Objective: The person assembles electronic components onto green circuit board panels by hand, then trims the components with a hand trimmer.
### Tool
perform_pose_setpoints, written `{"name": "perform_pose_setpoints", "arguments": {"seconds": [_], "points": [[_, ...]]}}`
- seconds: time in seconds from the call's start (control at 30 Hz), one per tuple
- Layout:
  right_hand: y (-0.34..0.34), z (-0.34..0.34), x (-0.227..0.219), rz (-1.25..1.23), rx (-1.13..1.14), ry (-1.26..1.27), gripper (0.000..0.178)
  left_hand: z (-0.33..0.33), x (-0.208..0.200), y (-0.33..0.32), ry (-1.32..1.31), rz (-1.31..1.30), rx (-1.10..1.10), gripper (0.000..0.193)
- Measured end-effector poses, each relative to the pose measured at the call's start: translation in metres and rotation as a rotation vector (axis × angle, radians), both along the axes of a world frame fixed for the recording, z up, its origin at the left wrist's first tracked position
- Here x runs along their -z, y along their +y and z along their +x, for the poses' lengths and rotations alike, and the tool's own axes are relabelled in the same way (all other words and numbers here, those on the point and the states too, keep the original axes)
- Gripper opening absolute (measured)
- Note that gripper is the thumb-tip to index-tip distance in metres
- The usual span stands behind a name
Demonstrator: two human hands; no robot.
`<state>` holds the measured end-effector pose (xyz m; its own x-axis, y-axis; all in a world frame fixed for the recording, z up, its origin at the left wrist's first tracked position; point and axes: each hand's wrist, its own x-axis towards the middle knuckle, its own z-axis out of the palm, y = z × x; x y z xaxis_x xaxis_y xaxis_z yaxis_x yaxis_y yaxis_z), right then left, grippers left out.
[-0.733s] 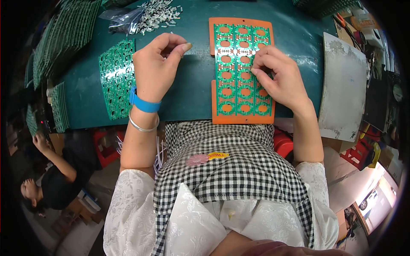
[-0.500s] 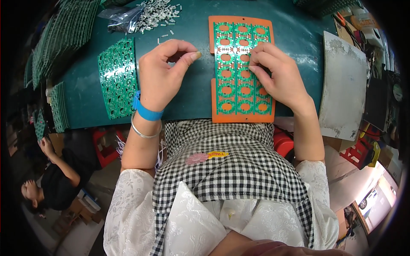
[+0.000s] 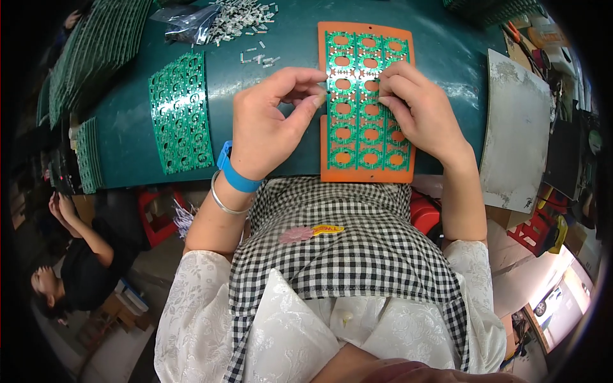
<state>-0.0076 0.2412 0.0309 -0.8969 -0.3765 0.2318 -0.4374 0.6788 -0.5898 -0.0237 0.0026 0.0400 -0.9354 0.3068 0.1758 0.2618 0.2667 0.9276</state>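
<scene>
Head view: narrowed hands [image 3: 271, 121] [image 3: 426, 113], contents indiscernible, are working at a green perforated circuit panel [image 3: 343, 120] near the green worktop's [image 3: 297, 150] front edge.

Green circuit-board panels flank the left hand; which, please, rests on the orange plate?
The green perforated circuit-board panel under the right hand; the left green panel shows no orange beneath.
</scene>
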Motion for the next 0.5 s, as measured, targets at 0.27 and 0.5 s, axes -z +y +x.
{"name": "perform_pose_setpoints", "arguments": {"seconds": [0.27,0.5], "points": [[-0.001,0.000,0.003,-0.036,0.005,0.001,0.010,0.006,0.004,0.004,0.016,-0.014,0.061,0.024],[-0.004,0.001,0.005,0.024,0.016,0.055,0.012,0.011,0.003,0.010,-0.015,0.020,0.079,0.024]]}}
